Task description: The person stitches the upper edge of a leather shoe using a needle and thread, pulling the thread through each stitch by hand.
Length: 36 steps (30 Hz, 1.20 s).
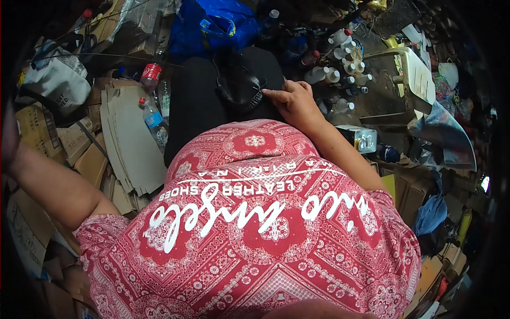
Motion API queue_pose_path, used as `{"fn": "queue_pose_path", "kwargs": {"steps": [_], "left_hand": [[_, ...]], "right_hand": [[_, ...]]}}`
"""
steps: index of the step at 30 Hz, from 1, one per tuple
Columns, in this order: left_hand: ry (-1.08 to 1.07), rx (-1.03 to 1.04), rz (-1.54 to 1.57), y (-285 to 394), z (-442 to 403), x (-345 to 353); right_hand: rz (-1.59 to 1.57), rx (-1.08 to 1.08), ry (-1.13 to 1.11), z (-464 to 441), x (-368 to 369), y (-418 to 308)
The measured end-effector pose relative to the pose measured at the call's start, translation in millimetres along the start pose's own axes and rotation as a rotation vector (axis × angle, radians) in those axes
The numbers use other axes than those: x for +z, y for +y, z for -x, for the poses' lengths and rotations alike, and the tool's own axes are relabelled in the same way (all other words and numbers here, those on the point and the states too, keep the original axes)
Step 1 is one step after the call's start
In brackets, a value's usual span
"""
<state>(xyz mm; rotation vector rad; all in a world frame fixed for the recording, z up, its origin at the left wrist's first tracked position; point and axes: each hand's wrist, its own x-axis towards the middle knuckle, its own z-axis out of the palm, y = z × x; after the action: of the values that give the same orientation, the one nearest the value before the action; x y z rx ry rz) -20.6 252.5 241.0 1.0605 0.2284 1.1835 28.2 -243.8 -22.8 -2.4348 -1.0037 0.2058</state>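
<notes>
A black shoe (239, 87) rests between the thighs of dark trousers (194, 101); light stitch-like marks run along its right edge. My right hand (297, 103) comes in from the right, fingers bent, with its fingertips closed at that stitched edge. Whether something thin is also pinched there is too small to tell. Out at the far left border, my left hand (9, 133) is raised away from the shoe, dark and partly cut off, with its fingers hidden.
A blue plastic bag (215, 29) lies beyond the knees. Several bottles (348, 66) crowd the right, near a pale plastic chair (417, 80) and a metal can (361, 139). To the left are flattened cardboard (125, 135), a blue-labelled bottle (154, 121) and a white bag (58, 80).
</notes>
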Motion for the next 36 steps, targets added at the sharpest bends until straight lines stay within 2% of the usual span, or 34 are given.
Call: {"fn": "queue_pose_path", "kwargs": {"steps": [2,3,4,6,8,9,11,12,13,14,15,16,18,20,21,22,24,25,27,33,36], "left_hand": [[-0.995,-0.005,0.123,-19.4,-4.8,-34.5],[-0.873,-0.034,0.212,-27.0,2.0,-34.4],[-0.872,-0.039,0.216,-33.0,-5.5,-41.0],[-0.631,0.168,-0.139,-50.0,-36.3,-68.1],[-0.449,0.496,-0.823,-78.1,-63.1,-98.6],[-0.084,0.158,-0.738,-93.0,-11.1,-82.1],[-0.141,-0.084,-1.049,-116.1,68.6,-50.1],[-0.438,-0.042,-0.929,-140.4,101.1,-50.1],[-0.735,-0.191,-0.873,-162.7,126.8,-60.2],[-0.895,-0.278,-0.717,-168.9,167.2,-47.3],[-1.052,-0.253,-0.739,-172.6,204.4,-34.8],[-1.138,-0.240,-0.688,-174.7,233.9,-27.8],[-1.204,-0.510,-0.646,-180.5,271.2,-25.4],[-1.336,-0.476,-0.664,-193.5,287.2,-24.5],[-1.375,-0.267,-0.727,-198.1,291.3,-23.4],[-1.375,-0.267,-0.729,-203.0,292.9,-21.1],[-1.320,-0.021,-0.839,-211.4,293.8,-13.9],[-1.321,-0.022,-0.839,-212.7,295.0,-9.7],[-1.291,-0.258,-0.661,-213.0,296.2,-0.2],[-1.319,-0.359,-0.666,-224.5,299.0,-2.3],[-1.322,-0.336,-0.688,-226.9,298.8,-0.7]], "right_hand": [[0.068,0.006,-0.049,1.0,0.0,0.4],[0.068,0.009,-0.051,1.2,-0.2,0.2],[0.062,0.018,-0.054,1.7,-0.9,-1.6],[0.054,0.025,-0.063,2.8,-1.0,-1.3],[0.049,0.000,-0.014,1.5,1.2,-0.7],[0.045,-0.006,-0.013,0.6,1.1,-1.0],[0.055,0.016,-0.051,1.1,-1.0,-1.6],[0.053,0.020,-0.054,1.5,-1.6,-2.1],[0.008,0.048,-0.059,1.2,-2.8,-2.4],[-0.036,0.076,-0.066,0.8,-4.3,-2.6],[-0.035,0.076,-0.072,-0.5,-5.9,-2.2],[-0.077,0.101,-0.102,-1.6,-7.9,-1.2],[-0.118,0.125,-0.134,-4.1,-9.7,2.8],[-0.262,0.166,-0.179,-7.4,-11.2,9.7],[-0.263,0.166,-0.180,-8.9,-12.5,12.5],[-0.297,0.159,-0.193,-11.0,-14.2,14.7],[-0.332,0.153,-0.207,-17.2,-15.6,17.7],[-0.380,0.176,-0.231,-20.5,-16.9,18.8],[-0.427,0.199,-0.256,-26.1,-17.8,22.7],[-0.532,0.167,-0.345,-37.7,-20.2,27.9],[-0.548,0.199,-0.384,-39.6,-22.0,25.6]]}}
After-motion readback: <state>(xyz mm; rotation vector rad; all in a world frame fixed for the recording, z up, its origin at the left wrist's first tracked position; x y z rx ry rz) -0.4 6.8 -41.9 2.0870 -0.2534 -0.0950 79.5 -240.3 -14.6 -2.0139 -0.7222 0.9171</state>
